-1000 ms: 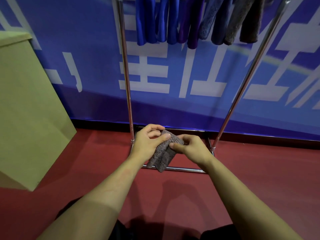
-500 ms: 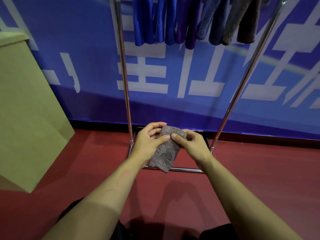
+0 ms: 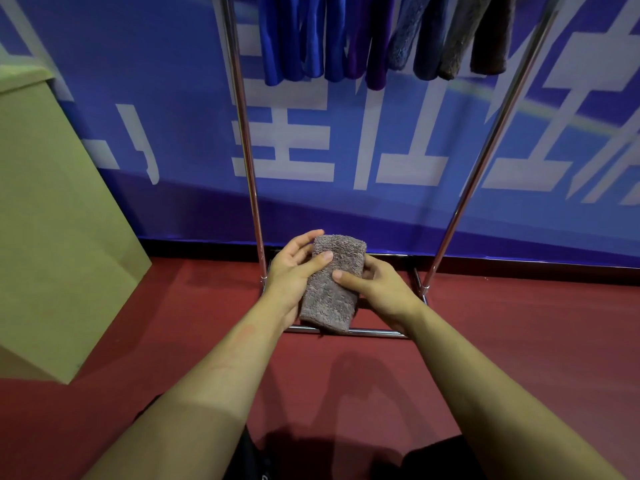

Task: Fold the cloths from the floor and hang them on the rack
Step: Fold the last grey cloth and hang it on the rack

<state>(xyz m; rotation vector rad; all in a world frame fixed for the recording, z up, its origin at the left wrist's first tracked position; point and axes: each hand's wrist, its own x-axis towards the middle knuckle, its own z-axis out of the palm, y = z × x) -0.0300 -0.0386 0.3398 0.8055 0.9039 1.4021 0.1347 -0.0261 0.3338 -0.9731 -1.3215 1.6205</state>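
Both hands grasp a folded grey cloth (image 3: 332,282) above the red floor (image 3: 519,341), the left hand (image 3: 294,271) on its left edge and the right hand (image 3: 377,289) on its right, before the rack (image 3: 249,161) hung with cloths (image 3: 377,36).

Both hands gripping folded grey cloth (image 3: 332,282), metal rack (image 3: 247,150) behind
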